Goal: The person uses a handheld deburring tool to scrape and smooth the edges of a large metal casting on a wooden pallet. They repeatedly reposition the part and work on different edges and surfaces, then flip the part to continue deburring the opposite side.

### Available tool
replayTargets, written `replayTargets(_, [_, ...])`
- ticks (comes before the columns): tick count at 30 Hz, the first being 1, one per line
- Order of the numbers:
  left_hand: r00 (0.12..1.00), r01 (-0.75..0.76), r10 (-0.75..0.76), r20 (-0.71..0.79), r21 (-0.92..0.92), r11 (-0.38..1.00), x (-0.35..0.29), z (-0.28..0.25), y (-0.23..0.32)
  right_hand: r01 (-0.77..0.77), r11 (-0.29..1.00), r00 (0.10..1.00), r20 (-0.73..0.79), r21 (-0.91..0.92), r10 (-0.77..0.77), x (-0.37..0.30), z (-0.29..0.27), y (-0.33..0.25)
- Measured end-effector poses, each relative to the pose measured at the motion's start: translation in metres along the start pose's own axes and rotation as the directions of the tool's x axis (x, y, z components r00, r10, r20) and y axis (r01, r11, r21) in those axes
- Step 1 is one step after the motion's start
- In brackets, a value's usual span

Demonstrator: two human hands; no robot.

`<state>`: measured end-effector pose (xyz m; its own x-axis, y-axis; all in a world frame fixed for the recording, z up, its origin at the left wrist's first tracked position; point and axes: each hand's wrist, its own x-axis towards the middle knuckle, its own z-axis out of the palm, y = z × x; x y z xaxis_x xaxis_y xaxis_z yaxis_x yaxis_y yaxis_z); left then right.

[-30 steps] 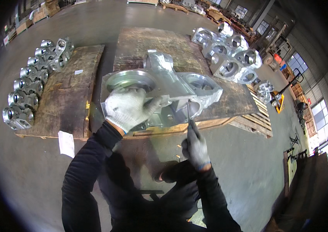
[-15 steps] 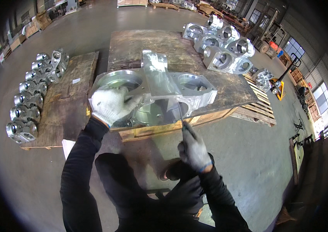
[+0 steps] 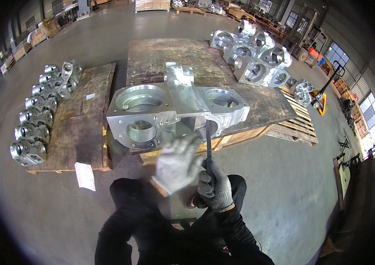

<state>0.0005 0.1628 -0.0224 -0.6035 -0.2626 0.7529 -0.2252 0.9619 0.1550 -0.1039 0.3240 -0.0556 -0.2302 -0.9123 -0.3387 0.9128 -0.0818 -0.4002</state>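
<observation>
A large machined metal casting [image 3: 186, 98] with several round bores sits on the near edge of a wooden platform [image 3: 161, 53]. My right hand [image 3: 217, 189], in a grey-white knit glove, is closed round the dark handle of a file [image 3: 209, 140]. The file's long dark blade points up and away, its far end at the bore on the casting's near right side. Just in front of the casting's near face is my gloved left hand [image 3: 176, 164], blurred by motion. Its fingers look stretched out and hold nothing visible.
Several similar castings [image 3: 253, 70] stand at the platform's far right. On the left, smaller castings [image 3: 35, 110] line a low wooden board [image 3: 79, 128], with a white sheet [image 3: 85, 176] at its near edge. A slatted pallet [image 3: 293, 130] and yellow pallet jack [image 3: 322, 104] are right.
My left hand has left the casting's left side and moved right and nearer, toward the file. My right hand has drawn slightly nearer with the file. The casting appears to stay in place.
</observation>
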Motion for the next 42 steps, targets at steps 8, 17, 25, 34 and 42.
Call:
replayTargets(8, [0.887,0.197,-0.03,0.461,-0.319,0.927,0.002,0.037,0.007,-0.015,0.985,0.932,-0.354,0.169,0.075,0.004,0.038,-0.021])
replayTargets(17, [0.665,0.244,-0.042,0.746,-0.163,0.956,0.046,0.026,0.002,0.055,0.97,0.998,-0.047,0.235,-0.045,0.026,0.028,-0.027])
replayTargets(25, [0.756,0.328,-0.136,0.64,-0.191,0.925,0.04,0.035,0.011,0.005,0.937,0.999,0.042,0.349,-0.021,0.019,0.02,-0.033])
replayTargets(34, [0.78,0.285,-0.094,0.619,-0.217,0.934,0.047,0.03,0.019,0.059,0.938,0.995,-0.096,0.341,-0.027,0.007,0.057,-0.037])
replayTargets(42, [0.763,0.227,-0.093,0.639,-0.13,0.965,0.055,0.037,0.017,0.02,0.96,1.0,0.015,0.28,-0.025,0.014,0.041,-0.037])
